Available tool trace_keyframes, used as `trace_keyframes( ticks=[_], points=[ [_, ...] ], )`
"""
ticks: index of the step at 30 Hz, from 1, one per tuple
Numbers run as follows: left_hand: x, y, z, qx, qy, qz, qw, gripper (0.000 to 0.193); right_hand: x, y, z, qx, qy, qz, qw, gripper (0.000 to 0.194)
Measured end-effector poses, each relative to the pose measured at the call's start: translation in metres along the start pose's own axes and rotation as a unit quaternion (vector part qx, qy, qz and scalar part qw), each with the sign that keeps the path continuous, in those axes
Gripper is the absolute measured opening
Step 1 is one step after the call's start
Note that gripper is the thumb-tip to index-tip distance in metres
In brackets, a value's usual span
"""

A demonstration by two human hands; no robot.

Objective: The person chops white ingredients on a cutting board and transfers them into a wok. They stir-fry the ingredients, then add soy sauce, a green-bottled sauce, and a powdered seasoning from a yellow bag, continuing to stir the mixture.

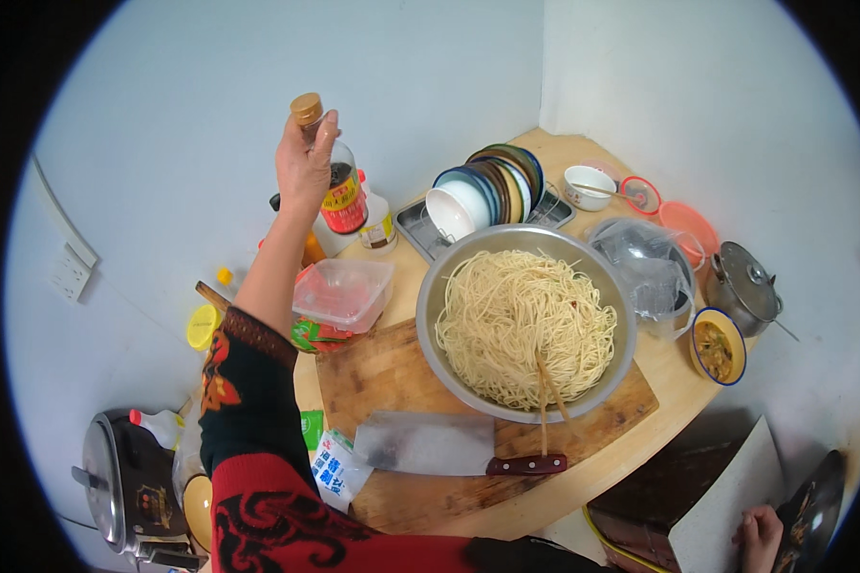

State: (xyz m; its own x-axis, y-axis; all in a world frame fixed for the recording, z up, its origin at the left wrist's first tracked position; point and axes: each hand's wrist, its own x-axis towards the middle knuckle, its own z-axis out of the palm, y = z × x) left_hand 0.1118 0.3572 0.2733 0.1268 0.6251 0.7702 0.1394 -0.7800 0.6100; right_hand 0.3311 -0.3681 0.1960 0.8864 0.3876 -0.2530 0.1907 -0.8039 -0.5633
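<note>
My left hand point(305, 161) grips the neck of a glass sauce bottle point(344, 197) with a gold cap. The bottle holds dark liquid and is raised at the table's far left, its base to the lower right. At the bottom right edge, my right hand point(758, 537) is partly cut off with fingers curled; whether it holds anything is unclear. A large steel basin point(428, 329) of noodles point(527, 322) rests on a wooden cutting board point(401, 494), with chopsticks point(543, 408) stuck in the noodles. A cleaver point(430, 444) lies flat before the basin.
Plates and bowls point(484, 190) stand in a rack behind the basin. A plastic-covered bowl point(645, 268), a lidded pot point(745, 283) and a yellow bowl of food point(717, 347) sit to the right. Leftward are a plastic container point(344, 294), a salt packet point(338, 469) and a dark cooker point(132, 480).
</note>
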Motion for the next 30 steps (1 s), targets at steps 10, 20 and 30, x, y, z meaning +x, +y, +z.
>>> trace_keyframes(
  ticks=[10, 20, 30],
  points=[
    [-0.148, 0.251, 0.041, -0.184, -0.369, -0.044, 0.910, 0.025, 0.014, -0.145, 0.037, 0.154, 0.118, -0.441, 0.876, 0.014],
    [-0.355, 0.394, 0.108, -0.291, -0.584, 0.192, 0.733, 0.031, -0.056, -0.061, -0.032, 0.197, 0.066, -0.416, 0.885, 0.028],
    [-0.465, 0.495, 0.161, -0.300, -0.586, 0.425, 0.621, 0.034, -0.135, 0.087, -0.058, 0.248, 0.120, -0.168, 0.946, 0.038]
  ],
)
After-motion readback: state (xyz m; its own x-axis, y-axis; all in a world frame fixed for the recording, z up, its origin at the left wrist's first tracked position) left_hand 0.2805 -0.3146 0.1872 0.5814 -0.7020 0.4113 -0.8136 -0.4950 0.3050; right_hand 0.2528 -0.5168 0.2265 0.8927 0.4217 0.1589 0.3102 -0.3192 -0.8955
